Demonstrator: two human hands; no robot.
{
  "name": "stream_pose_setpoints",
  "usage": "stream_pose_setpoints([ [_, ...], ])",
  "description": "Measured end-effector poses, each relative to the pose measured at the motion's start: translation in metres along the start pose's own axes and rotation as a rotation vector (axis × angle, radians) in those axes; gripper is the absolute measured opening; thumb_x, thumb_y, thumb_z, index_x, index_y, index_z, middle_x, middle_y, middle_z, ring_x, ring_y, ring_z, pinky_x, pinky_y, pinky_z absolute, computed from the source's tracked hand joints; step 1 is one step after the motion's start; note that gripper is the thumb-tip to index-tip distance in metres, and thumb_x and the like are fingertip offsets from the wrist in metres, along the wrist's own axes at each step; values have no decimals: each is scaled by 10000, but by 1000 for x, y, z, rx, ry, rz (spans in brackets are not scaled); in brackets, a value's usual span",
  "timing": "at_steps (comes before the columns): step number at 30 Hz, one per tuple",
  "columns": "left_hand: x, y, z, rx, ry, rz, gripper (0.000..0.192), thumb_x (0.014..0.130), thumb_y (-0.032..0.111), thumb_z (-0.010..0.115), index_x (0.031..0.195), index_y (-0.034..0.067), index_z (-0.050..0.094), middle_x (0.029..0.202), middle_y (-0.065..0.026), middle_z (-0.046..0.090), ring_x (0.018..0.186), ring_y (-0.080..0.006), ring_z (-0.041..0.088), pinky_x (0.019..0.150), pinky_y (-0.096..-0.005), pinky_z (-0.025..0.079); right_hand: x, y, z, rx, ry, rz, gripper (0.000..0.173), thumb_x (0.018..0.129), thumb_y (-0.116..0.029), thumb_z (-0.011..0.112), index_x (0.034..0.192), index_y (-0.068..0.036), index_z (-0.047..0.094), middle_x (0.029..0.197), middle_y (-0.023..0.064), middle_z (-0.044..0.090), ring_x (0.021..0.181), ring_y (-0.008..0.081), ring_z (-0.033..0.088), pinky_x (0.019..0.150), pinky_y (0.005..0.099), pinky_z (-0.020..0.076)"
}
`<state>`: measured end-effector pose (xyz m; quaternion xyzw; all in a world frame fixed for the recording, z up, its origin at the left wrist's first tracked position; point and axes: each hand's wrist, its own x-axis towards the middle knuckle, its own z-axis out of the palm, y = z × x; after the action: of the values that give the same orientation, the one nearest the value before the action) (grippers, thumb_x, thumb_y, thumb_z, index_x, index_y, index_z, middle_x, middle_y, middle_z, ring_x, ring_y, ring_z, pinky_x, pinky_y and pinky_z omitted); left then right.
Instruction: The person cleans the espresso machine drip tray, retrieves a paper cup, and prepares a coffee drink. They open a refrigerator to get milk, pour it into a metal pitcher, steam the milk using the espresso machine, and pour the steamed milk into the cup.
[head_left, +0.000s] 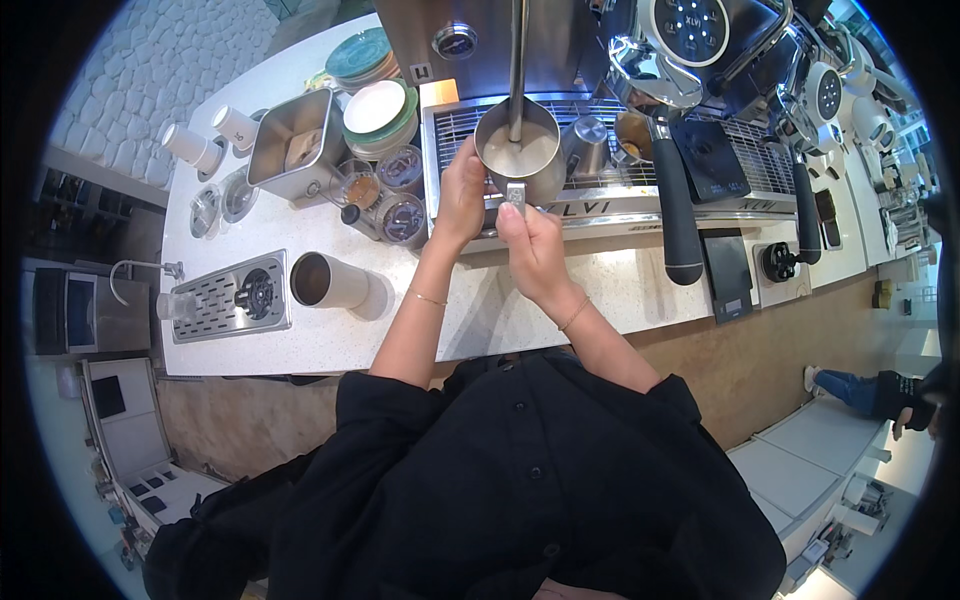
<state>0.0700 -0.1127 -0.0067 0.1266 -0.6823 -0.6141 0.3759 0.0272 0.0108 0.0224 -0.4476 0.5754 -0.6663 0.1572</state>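
Observation:
A stainless steel milk pitcher (544, 176) with frothy, pale milk (523, 154) is held over the drip tray of an espresso machine. The metal steam wand (517, 71) reaches down into the milk; its tip is hidden below the surface. My right hand (536, 251) grips the pitcher's handle, thumb on top. Against the pitcher's left wall rests my left hand (461, 199), its fingers partly hidden. Just right of the pitcher, a small steel cup (587, 142) stands on the tray grate, with another metal pitcher (634, 135) beside it.
Portafilter handles (677, 210) jut towards me on the right. A black scale (709, 161) is on the drip tray. Left on the counter are a beige cup (330, 281), a pitcher rinser (232, 296), plastic cups (401, 217), a steel container (292, 146) and stacked plates (375, 112). Another person (862, 390) is far right.

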Motion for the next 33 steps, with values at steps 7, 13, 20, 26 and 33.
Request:
stream_pose_setpoints([
  [7, -1, 1, 0, 16, 17, 18, 728, 903, 641, 321, 1216, 7, 499, 990, -69, 583, 861, -113, 573, 614, -214, 512, 0, 2, 1, -9, -3, 0, 392, 948, -188, 476, 622, 21, 414, 529, 140, 440, 463, 245, 409, 488, 359, 337],
  [13, -2, 1, 0, -11, 15, -1, 712, 911, 623, 337, 1230, 7, 493, 993, -63, 583, 867, -110, 571, 608, -212, 507, 0, -2, 2, -16, -6, -2, 388, 946, -182, 475, 621, 22, 417, 529, 144, 443, 463, 254, 423, 487, 359, 338],
  [20, 0, 2, -1, -71, -29, -10, 690, 908, 603, 389, 1264, 19, 481, 1017, -50, 577, 905, -105, 545, 710, -230, 491, 4, 0, 1, -64, 3, -35, 378, 938, -173, 483, 622, 25, 427, 538, 158, 460, 477, 293, 457, 490, 376, 352],
  [26, 1, -11, -8, -75, -76, -33, 676, 895, 580, 459, 1267, 16, 475, 1060, -53, 552, 915, -109, 521, 738, -244, 475, 6, 0, 2, -60, -2, -25, 369, 934, -172, 488, 626, 26, 441, 550, 166, 472, 486, 306, 467, 493, 379, 357],
  [33, 0, -5, -7, -98, -84, -20, 694, 876, 591, 479, 1256, 11, 477, 1060, -52, 544, 899, -115, 510, 727, -249, 464, 4, 3, 2, -85, -18, -25, 365, 932, -172, 490, 629, 26, 447, 559, 174, 483, 504, 328, 473, 503, 392, 359],
])
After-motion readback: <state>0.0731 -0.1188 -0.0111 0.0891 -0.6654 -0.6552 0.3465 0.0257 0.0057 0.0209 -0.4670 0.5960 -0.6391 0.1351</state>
